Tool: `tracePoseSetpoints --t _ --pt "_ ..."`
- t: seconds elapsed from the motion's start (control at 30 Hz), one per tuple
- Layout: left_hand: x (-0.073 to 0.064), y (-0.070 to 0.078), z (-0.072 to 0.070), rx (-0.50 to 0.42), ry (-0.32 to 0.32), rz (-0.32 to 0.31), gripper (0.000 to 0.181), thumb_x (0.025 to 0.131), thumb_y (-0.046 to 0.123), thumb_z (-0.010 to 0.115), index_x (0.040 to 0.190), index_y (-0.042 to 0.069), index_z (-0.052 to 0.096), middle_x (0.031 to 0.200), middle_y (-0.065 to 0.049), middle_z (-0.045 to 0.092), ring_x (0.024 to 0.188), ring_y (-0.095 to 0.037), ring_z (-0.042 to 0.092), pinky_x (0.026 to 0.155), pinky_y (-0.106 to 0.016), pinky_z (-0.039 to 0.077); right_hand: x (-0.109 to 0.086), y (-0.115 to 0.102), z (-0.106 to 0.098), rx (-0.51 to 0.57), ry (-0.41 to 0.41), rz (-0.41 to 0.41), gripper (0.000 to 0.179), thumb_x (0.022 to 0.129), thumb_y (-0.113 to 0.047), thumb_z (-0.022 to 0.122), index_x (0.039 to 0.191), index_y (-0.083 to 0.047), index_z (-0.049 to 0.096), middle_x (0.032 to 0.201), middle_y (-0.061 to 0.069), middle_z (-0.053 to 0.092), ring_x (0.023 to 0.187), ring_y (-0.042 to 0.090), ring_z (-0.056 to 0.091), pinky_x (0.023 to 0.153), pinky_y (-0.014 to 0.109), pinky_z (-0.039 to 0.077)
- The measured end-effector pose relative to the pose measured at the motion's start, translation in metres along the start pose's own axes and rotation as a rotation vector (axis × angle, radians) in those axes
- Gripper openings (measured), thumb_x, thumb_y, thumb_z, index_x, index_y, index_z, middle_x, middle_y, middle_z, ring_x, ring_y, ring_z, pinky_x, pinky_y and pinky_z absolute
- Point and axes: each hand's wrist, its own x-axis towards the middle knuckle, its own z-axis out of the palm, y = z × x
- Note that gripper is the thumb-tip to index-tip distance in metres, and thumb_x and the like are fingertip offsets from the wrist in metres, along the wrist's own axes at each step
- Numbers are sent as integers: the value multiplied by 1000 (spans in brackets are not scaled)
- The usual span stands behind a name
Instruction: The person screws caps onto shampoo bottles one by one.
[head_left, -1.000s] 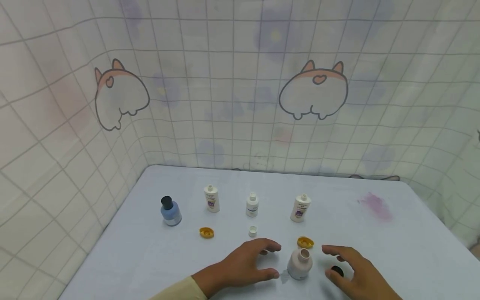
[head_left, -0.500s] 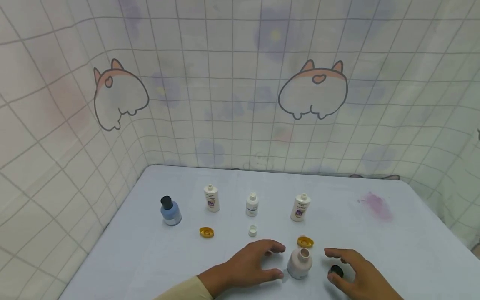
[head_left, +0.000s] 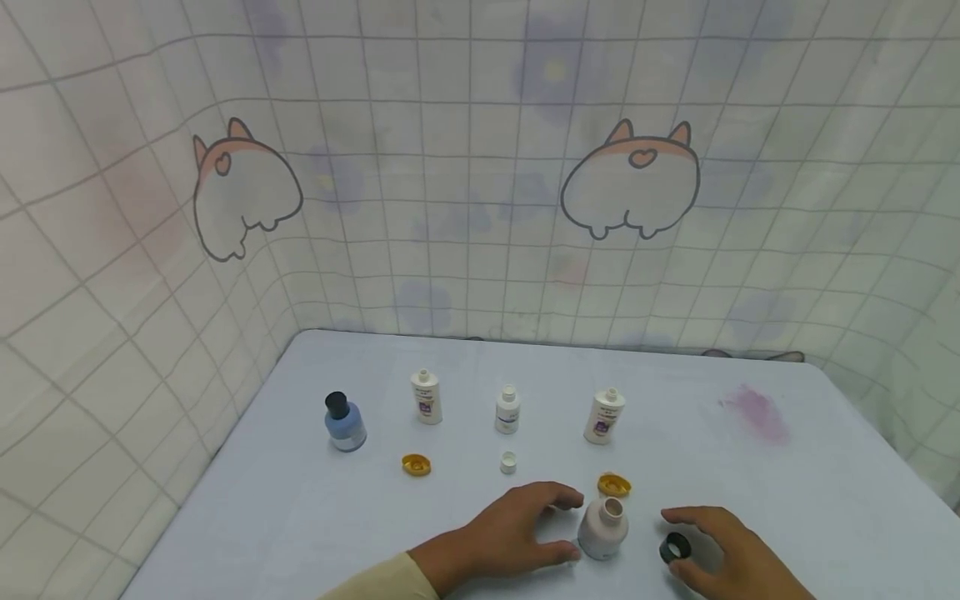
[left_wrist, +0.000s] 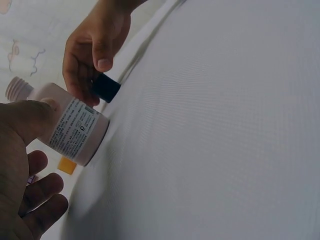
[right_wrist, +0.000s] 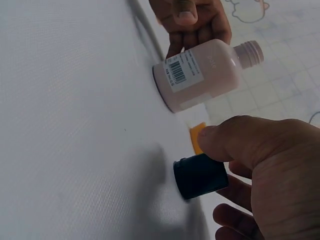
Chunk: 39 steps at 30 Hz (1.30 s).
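Note:
An uncapped, pale pinkish bottle (head_left: 602, 530) stands upright on the white table, its threaded neck bare. My left hand (head_left: 517, 533) curves loosely beside it, thumb and fingertips right at its left side. Seen from the left wrist, the thumb overlaps the bottle (left_wrist: 67, 122), whose label faces that camera. A black cap (head_left: 675, 547) sits to the bottle's right, hollow end showing in the head view. Around the cap my right hand (head_left: 731, 550) is spread, index finger above and thumb beside it. In the right wrist view the thumb overlaps the cap (right_wrist: 200, 176).
Behind stand a blue bottle with black cap (head_left: 345, 425), two white bottles (head_left: 426, 398) (head_left: 603, 417) and a smaller white bottle (head_left: 507, 411), these uncapped. Yellow caps (head_left: 416, 465) (head_left: 614, 485) and a small white cap (head_left: 508, 462) lie in front. A patterned curtain (head_left: 442, 183) encloses the table.
My left hand has shifted right, closer to the bottle. The right hand has moved slightly right and down, and more of the black cap shows. The bottles stay where they were.

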Motion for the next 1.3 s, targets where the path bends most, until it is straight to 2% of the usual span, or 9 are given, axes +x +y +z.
tracePoseSetpoints --t 0.27,0.5,0.6,0.9,1.2,1.3 --pt "4 2 5 44 20 33 55 95 41 75 142 22 54 137 16 58 123 1 54 103 -22 48 2 5 2 -2 -5 -4 65 77 -37 90 133 -19 63 131 2 61 124 34 56 103 60 48" --pt "8 2 8 34 21 31 56 94 39 76 142 22 54 137 16 58 122 2 55 101 -21 49 4 8 5 -13 2 0 60 76 -33 91 127 -17 66 129 1 63 123 33 56 104 62 46" --pt "8 3 8 25 16 21 56 93 39 77 142 21 54 136 16 58 122 2 55 101 -20 49 4 10 6 -1 16 -25 55 76 -29 92 124 -17 67 126 -1 63 122 31 57 105 61 46" --pt "11 8 13 50 42 59 57 93 36 78 141 16 54 134 13 60 120 2 55 100 -17 48 2 13 5 -37 63 -165 43 75 -22 92 112 -21 69 124 -3 65 118 29 58 101 57 50" --pt "16 8 17 39 51 57 59 92 39 78 141 19 52 132 16 59 119 5 54 100 -19 48 1 8 4 -14 61 -86 51 75 -29 92 119 -20 68 124 -4 65 120 29 59 103 58 49" --pt "19 8 19 26 44 39 61 91 42 78 142 22 51 132 18 58 118 5 54 100 -20 48 0 6 4 -3 66 -70 51 76 -29 92 121 -23 68 122 -7 65 118 25 61 102 55 51"
